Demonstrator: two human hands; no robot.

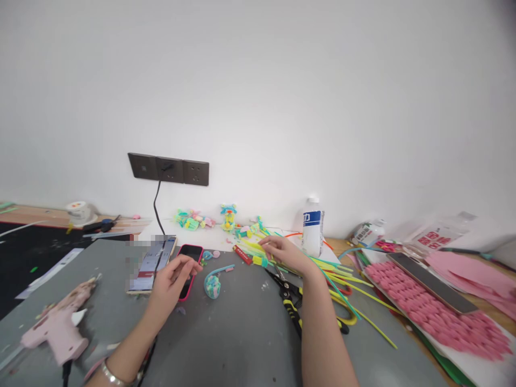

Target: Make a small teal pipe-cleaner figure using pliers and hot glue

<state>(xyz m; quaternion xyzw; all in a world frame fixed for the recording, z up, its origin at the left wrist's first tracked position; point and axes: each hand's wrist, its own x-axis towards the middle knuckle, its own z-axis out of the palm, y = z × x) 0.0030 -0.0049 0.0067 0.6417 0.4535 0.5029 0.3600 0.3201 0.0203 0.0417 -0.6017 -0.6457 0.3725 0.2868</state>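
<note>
- Nearest the lens, two bare forearms stretched up from the bottom edge, a bracelet (108,373) on the left wrist, over a grey counter (242,338).
- Left hand (171,282) poised at the near end of a red-cased phone (192,258); fingers (189,264) loosely curled and parted, gripping nothing; contact with the screen impossible to tell.
- Phone flat on the counter, long axis running away from the body, directly beneath and ahead of those fingertips.
- Right hand (286,253) farther out, fingers (269,244) closed in a pinch on a bundle of yellow-green fuzzy stems (334,269), close to its teal-tipped left end.
- Bundle's long axis slanting from upper left down to the right, trailing past the right wrist towards the counter's right side; grip at the left end, the rest lying free.
- Right hand plainly the nearer to the stems; left hand well apart from them, with a curled teal piece (213,284) on the counter between the two hands.
- Yellow-handled cutters (291,301) flat just beside the right wrist, handles towards the body.
- Pink glue gun (60,325) at far left, near the left forearm; second phone (153,263) just beside the red-cased one; white bottle (313,226) upright behind the right hand; tray of pink pieces (435,314) at far right.
</note>
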